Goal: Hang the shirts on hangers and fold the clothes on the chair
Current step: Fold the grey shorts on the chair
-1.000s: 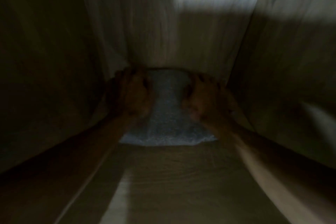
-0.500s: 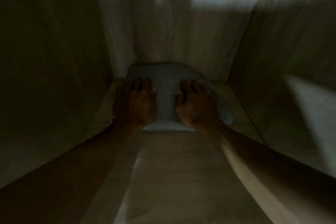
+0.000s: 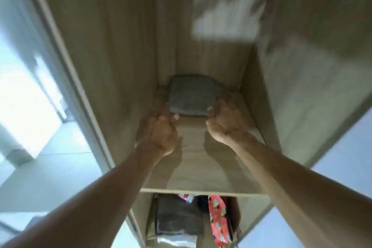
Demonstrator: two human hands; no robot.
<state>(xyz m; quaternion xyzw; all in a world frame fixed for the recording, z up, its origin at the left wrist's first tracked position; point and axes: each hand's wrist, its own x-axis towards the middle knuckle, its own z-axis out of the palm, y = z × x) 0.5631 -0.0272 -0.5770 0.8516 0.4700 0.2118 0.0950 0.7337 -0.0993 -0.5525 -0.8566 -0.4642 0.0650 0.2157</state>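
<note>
A folded grey garment (image 3: 192,95) lies at the back of a wooden wardrobe shelf (image 3: 201,171). My left hand (image 3: 159,131) hovers just in front of its near left corner, fingers loosely bent, holding nothing. My right hand (image 3: 225,119) is at the near right corner, palm turned inward, fingers relaxed and empty. Whether the fingertips still touch the cloth is unclear because of blur.
Wooden side walls (image 3: 112,66) close in the shelf on both sides. Below the shelf sit a dark folded cloth (image 3: 179,217) and a red patterned item (image 3: 218,221). A bright window and pale floor (image 3: 40,147) lie to the left.
Both hands have come off the top of the grey garment and drawn back toward me. The garment stays at the back of the shelf. The view has pulled out and brightened.
</note>
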